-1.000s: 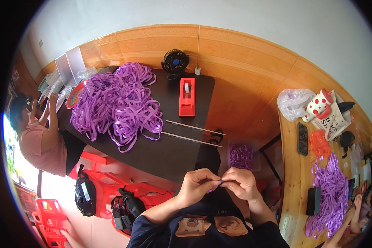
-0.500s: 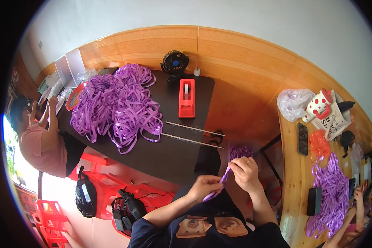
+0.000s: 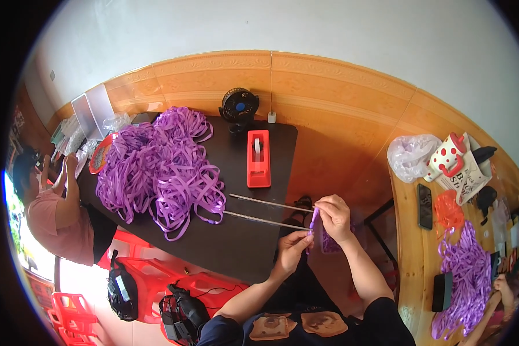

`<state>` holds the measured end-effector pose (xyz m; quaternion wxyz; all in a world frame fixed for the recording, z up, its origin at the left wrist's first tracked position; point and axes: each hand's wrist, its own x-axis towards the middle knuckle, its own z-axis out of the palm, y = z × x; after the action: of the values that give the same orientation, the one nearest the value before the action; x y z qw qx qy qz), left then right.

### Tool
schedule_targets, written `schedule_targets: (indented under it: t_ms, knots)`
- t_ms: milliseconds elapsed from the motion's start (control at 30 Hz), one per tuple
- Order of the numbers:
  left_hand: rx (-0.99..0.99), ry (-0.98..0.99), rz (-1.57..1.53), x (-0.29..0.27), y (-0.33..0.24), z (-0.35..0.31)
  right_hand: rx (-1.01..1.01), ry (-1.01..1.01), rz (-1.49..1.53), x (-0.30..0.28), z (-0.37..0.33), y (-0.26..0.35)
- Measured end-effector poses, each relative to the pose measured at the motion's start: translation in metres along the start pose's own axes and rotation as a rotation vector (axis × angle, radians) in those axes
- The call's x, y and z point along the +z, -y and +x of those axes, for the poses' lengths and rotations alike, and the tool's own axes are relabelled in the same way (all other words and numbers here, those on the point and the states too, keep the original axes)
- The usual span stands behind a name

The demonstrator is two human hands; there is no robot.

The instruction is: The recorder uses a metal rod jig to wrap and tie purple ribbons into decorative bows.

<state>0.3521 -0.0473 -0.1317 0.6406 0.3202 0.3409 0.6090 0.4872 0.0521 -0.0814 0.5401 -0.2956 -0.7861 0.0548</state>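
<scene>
The head camera looks down on a dark table (image 3: 225, 242) that stands against a wall clad in orange-brown panels. The left hand (image 3: 291, 249) and the right hand (image 3: 333, 216) meet just past the near right corner of the table. Both pinch one short purple strip (image 3: 313, 220): the right fingers hold its upper end, the left fingertips hold its lower end, so the strip stands almost upright between them, a little stretched. Just beside the hands, two thin metal rods (image 3: 265, 211) lie on the table, nearly parallel, and their right ends come close to the strip.

Packages and signs: a red tape dispenser (image 3: 258, 157), long and box-shaped, sits in the middle of the table with a pale roll in its slot. Behind it stands a small black round fan (image 3: 239, 106). At the far left, clear plastic bags (image 3: 75, 135) and a pale flat box lean near the wall. On the wooden side table (image 3: 409, 242) at the right, I see a crumpled translucent bag (image 3: 410, 155), a white mug with red dots (image 3: 446, 158) on a printed paper bag, and a dark phone (image 3: 425, 206).

Materials: a big heap of purple ribbons (image 3: 155, 167), smooth and flat, covers the left half of the table in loose loops. A second such heap (image 3: 464, 277) lies on the side table. Another person in a pink shirt (image 3: 55, 216) sits at the left.
</scene>
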Motion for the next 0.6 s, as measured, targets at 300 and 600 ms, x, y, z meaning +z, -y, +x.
schedule_targets:
  t_ms: [300,600]
  knots:
    - [0.108,-0.239,-0.029,-0.009,0.016,0.022,0.136,0.068,0.216,0.041,-0.001,-0.021]
    - [0.069,-0.264,-0.099,-0.017,0.028,0.015,0.362,0.069,0.387,0.074,-0.044,-0.018]
